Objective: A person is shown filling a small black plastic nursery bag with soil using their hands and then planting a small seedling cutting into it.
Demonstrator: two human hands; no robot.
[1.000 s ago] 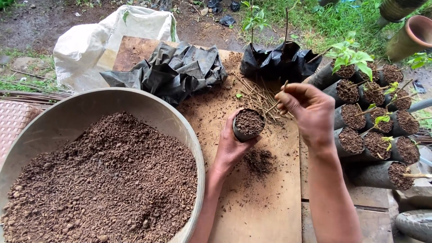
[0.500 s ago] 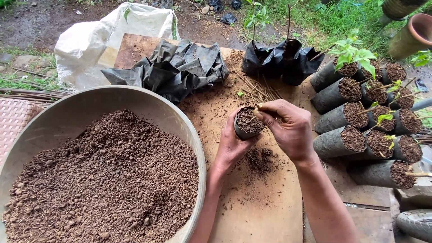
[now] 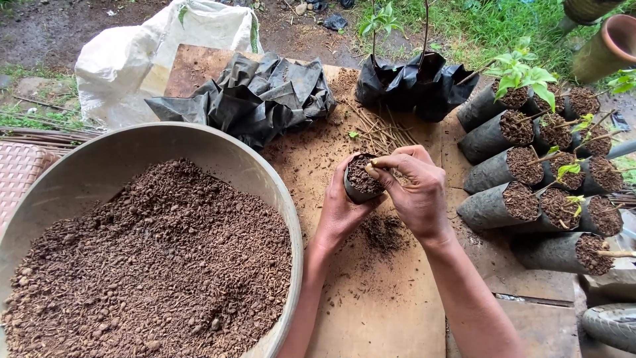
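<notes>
A person kneels or sits over a wooden board (image 3: 371,311) laid on the ground outdoors, seen from above. Their left hand (image 3: 341,212) wraps around the side of a small black nursery bag (image 3: 361,187) filled with dark soil, holding it upright near the middle of the board. Their right hand (image 3: 414,189) lies over the top of the same bag, fingertips (image 3: 374,169) pinched together and pressed into the soil at its mouth; whether anything is held between them cannot be told. Both hands are close together, touching the bag. A little spilled soil (image 3: 384,232) lies on the board just below the bag. To the left sits a large round basin (image 3: 106,172) heaped with coarse brown potting mix (image 3: 152,265). Behind the bag lies a pile of thin bare twigs (image 3: 381,129), and further back a crumpled heap of empty black bags (image 3: 258,96) and a white sack (image 3: 132,56). To the right, rows of filled black bags (image 3: 530,172) lean on their sides, some holding small green cuttings (image 3: 523,73). Grass and clay pots (image 3: 613,40) edge the top right.
</notes>
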